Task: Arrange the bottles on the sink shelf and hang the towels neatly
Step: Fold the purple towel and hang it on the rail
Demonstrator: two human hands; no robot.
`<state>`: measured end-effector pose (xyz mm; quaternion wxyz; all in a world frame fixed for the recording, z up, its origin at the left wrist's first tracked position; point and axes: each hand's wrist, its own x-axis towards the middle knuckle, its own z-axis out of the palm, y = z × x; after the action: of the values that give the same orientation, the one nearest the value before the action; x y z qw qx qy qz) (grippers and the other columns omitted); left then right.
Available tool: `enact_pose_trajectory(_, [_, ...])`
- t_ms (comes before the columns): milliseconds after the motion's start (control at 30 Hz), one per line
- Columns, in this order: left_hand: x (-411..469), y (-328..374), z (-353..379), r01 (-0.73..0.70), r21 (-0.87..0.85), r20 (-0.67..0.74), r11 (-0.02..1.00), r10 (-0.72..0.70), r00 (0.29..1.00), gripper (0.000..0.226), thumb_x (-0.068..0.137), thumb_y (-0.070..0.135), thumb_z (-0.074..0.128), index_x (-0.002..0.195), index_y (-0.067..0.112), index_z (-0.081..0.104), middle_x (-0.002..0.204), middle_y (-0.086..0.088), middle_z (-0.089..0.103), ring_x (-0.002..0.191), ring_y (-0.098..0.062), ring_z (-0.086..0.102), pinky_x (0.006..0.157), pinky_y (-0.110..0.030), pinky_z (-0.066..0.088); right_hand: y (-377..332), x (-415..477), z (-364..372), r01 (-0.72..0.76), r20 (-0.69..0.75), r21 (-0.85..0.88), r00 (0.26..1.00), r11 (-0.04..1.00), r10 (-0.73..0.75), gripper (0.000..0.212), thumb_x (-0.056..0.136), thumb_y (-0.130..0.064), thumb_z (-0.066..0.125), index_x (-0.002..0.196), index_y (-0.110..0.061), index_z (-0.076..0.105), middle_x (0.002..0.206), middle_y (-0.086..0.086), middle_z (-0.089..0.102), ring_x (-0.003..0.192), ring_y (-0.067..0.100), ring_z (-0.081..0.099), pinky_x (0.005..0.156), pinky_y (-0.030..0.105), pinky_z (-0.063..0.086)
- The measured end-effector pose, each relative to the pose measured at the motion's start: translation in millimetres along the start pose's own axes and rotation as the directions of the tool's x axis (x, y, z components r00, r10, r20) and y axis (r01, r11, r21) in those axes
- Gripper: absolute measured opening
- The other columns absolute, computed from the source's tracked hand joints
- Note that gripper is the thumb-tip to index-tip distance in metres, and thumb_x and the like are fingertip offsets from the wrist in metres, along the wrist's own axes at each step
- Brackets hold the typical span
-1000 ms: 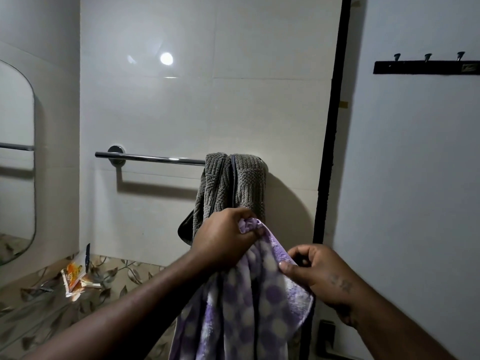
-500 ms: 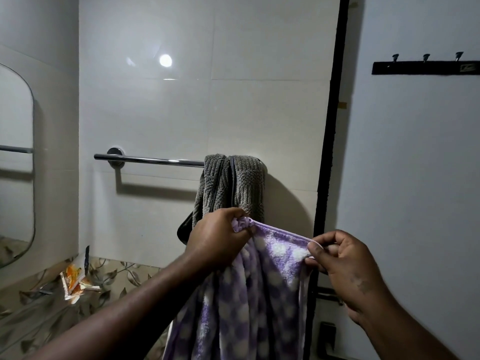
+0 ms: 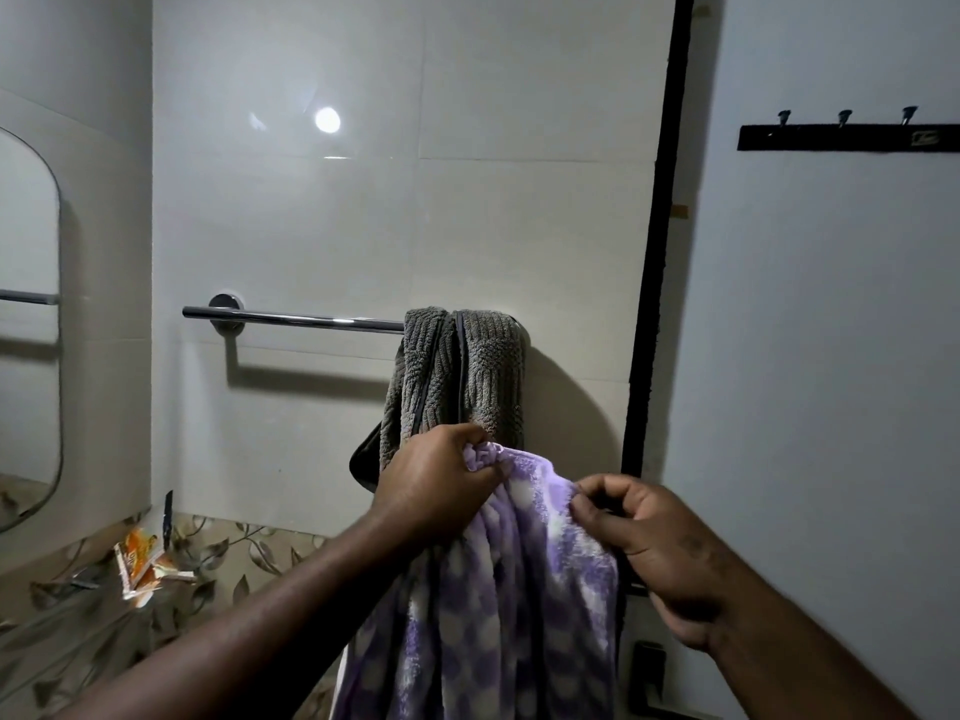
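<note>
Grip: left hand, right hand on purple towel edge; rail bare leftward.

We see a chrome towel rail fixed to the tiled wall, with a grey towel draped, bunched, over its right end. Lower left, we find a leaf-patterned ledge carrying torn orange sachets, with a slim dark item upright just beside them.

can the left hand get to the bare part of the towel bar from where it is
Probably yes. The left hand sits just below the towel bar, whose left stretch is bare; only the grey towel covers the right end. Nothing stands between, though the hand grips the purple towel.
</note>
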<state>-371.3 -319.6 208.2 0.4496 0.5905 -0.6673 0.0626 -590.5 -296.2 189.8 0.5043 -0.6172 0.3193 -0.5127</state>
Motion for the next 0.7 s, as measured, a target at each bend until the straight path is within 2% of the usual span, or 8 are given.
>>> enact_pose_trajectory(133, [-2.0,6.6,7.7,0.039,-0.102,0.095,0.994,-0.029,0.995,0.03,0.083,0.058,0.072,0.066,0.036,0.059,0.061,0.016,0.062,0.06,0.0,0.055,0.055,-0.023,0.039,14.9,6.1,29.5,0.042,0.189,0.037,0.981,0.998,-0.048,0.01,0.08,-0.015,0.079,0.086,-0.012,0.072,0.088,0.012,0.068,0.083,0.021,0.059,0.073,0.025,0.052])
enact_pose_trajectory(200, [-2.3,8.8,10.4,0.057,-0.19,0.14,0.98,-0.031,0.99,0.025,0.082,0.06,0.069,0.078,0.036,0.068,0.074,0.017,0.07,0.071,0.0,0.064,0.064,-0.024,0.049,19.9,10.4,35.5,0.053,0.205,0.058,0.977,0.997,-0.064,0.006,0.08,-0.014,0.078,0.079,-0.017,0.073,0.089,0.012,0.065,0.085,0.022,0.056,0.076,0.027,0.052])
enact_pose_trajectory(267, [-3.7,9.6,12.4,0.118,-0.314,0.14,0.942,-0.077,0.987,0.035,0.084,0.063,0.066,0.097,0.031,0.072,0.086,0.011,0.074,0.082,-0.008,0.069,0.078,-0.03,0.055,23.2,13.2,37.0,0.032,0.204,0.092,0.978,0.995,-0.05,0.01,0.081,-0.011,0.08,0.086,-0.01,0.071,0.095,0.016,0.069,0.089,0.024,0.062,0.084,0.034,0.057])
enact_pose_trajectory(367, [-8.1,9.9,12.2,0.152,-0.425,0.085,0.892,-0.127,0.988,0.04,0.089,0.061,0.067,0.111,0.027,0.066,0.096,0.007,0.069,0.089,-0.011,0.066,0.084,-0.033,0.054,25.3,15.9,33.6,0.047,0.243,0.054,0.968,0.997,-0.059,0.047,0.073,-0.027,0.09,0.101,0.004,0.068,0.131,0.026,0.064,0.115,0.028,0.059,0.108,0.048,0.045])
enact_pose_trajectory(400, [-8.6,8.9,12.2,0.137,-0.433,0.063,0.891,-0.122,0.991,0.042,0.088,0.063,0.067,0.11,0.027,0.064,0.097,0.005,0.068,0.091,-0.014,0.066,0.085,-0.037,0.056,24.2,16.8,32.9,0.101,0.239,-0.002,0.966,0.995,-0.098,0.047,0.074,-0.029,0.089,0.101,0.003,0.069,0.148,0.02,0.054,0.129,0.024,0.052,0.114,0.045,0.04])
enact_pose_trajectory(467, [-9.3,7.4,9.1,0.13,-0.413,0.038,0.901,-0.126,0.991,0.043,0.086,0.065,0.068,0.103,0.026,0.063,0.092,0.002,0.069,0.086,-0.017,0.066,0.081,-0.042,0.056,19.8,19.1,31.3,0.206,0.212,-0.177,0.963,0.962,-0.167,0.015,0.084,-0.021,0.081,0.09,-0.011,0.071,0.163,-0.004,0.031,0.147,0.008,0.035,0.118,0.034,0.037])
enact_pose_trajectory(567, [-9.1,4.8,3.6,0.173,-0.369,0.007,0.913,-0.183,0.983,0.046,0.082,0.067,0.072,0.092,0.024,0.06,0.079,0.002,0.069,0.072,-0.016,0.061,0.072,-0.039,0.054,15.2,21.7,31.5,0.264,0.219,-0.199,0.951,0.944,-0.22,0.012,0.086,-0.02,0.078,0.077,-0.027,0.073,0.16,-0.006,0.036,0.146,0.007,0.04,0.109,0.023,0.043])
enact_pose_trajectory(700, [-9.2,11.2,1.1,0.2,-0.369,0.021,0.908,-0.207,0.978,0.053,0.078,0.069,0.074,0.09,0.022,0.055,0.072,0.008,0.061,0.065,-0.011,0.054,0.063,-0.033,0.044,14.2,14.5,40.8,0.14,0.293,0.089,0.943,0.986,-0.16,0.004,0.084,-0.008,0.069,0.082,-0.005,0.066,0.114,-0.004,0.076,0.112,0.009,0.068,0.089,0.019,0.054])
